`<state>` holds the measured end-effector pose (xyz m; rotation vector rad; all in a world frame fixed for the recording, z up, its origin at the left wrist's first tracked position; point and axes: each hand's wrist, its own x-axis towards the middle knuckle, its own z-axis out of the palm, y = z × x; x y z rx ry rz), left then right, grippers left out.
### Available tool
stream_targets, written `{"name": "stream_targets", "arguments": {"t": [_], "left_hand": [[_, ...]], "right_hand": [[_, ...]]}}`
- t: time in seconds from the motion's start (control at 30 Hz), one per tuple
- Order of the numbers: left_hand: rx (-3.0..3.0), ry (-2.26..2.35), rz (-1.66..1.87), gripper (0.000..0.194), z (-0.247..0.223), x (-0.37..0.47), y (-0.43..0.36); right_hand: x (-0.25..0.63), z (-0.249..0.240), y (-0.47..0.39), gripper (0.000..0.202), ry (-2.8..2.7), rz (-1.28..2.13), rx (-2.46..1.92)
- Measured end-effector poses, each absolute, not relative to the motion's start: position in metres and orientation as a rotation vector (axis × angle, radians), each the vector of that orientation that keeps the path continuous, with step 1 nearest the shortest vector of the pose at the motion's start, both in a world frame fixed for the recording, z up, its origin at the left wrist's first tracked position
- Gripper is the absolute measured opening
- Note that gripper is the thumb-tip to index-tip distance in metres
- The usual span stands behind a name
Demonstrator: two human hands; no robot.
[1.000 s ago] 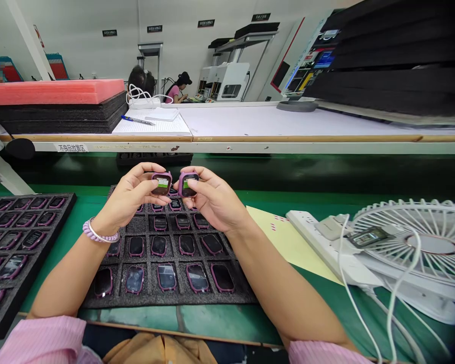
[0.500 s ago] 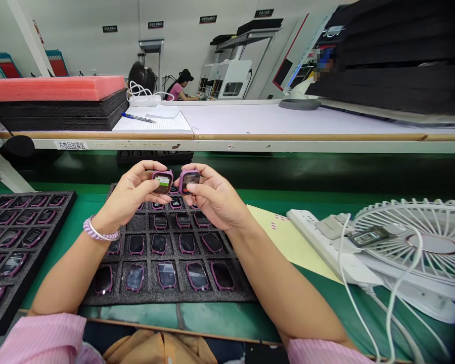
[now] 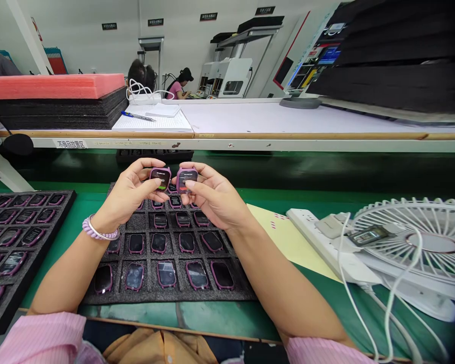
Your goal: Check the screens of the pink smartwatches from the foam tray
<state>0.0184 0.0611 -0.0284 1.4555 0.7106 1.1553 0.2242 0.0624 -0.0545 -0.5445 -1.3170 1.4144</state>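
My left hand (image 3: pixel 134 189) grips a purple-framed watch case (image 3: pixel 161 177), its thumb on the lit screen, which shows a green patch low down. Close beside it, my right hand (image 3: pixel 212 194) holds a second purple watch case (image 3: pixel 187 178), also lit, with the thumb on its screen and an orange-red strip near the bottom. Both are held up over the far part of a black foam tray (image 3: pixel 151 297). Purple watch cases with mostly dark screens lie in the tray's compartments. One compartment (image 3: pixel 137 222) at the left holds no watch.
Another foam tray (image 3: pixel 41 253) of watches is at left. To the right are yellow paper (image 3: pixel 299 242), a power strip (image 3: pixel 318 245) and a white fan (image 3: pixel 432 242) with cables. A shelf (image 3: pixel 250 144) spans behind, bearing red foam (image 3: pixel 56 87) and a pen (image 3: pixel 138 117). People sit beyond.
Both watches have shifted slightly left and up with my hands. Their screens have changed; the left one's white and green display is now dark with a small green patch.
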Motion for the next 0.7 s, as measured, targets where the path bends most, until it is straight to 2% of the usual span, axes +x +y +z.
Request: {"name": "stream_targets", "arguments": {"t": [0.33, 0.5, 0.6, 0.7], "left_hand": [[1.483, 0.663, 1.146, 0.050, -0.022, 0.017, 0.052], [1.494, 0.325, 0.923, 0.060, -0.005, 0.010, -0.010], [1.588, 0.181, 0.785, 0.059, 0.003, 0.005, -0.054], [1.692, 0.343, 0.836, 0.062, 0.004, -0.004, -0.078]], "right_hand": [[0.225, -0.054, 0.063, 0.052, -1.316, 1.415, -0.581], [0.228, -0.041, 0.049, 0.062, -1.372, 1.453, -0.526], [0.232, -0.033, 0.019, 0.055, -1.502, 1.535, -0.453], [0.235, -0.026, -0.024, 0.047, -1.592, 1.560, -0.365]]}}
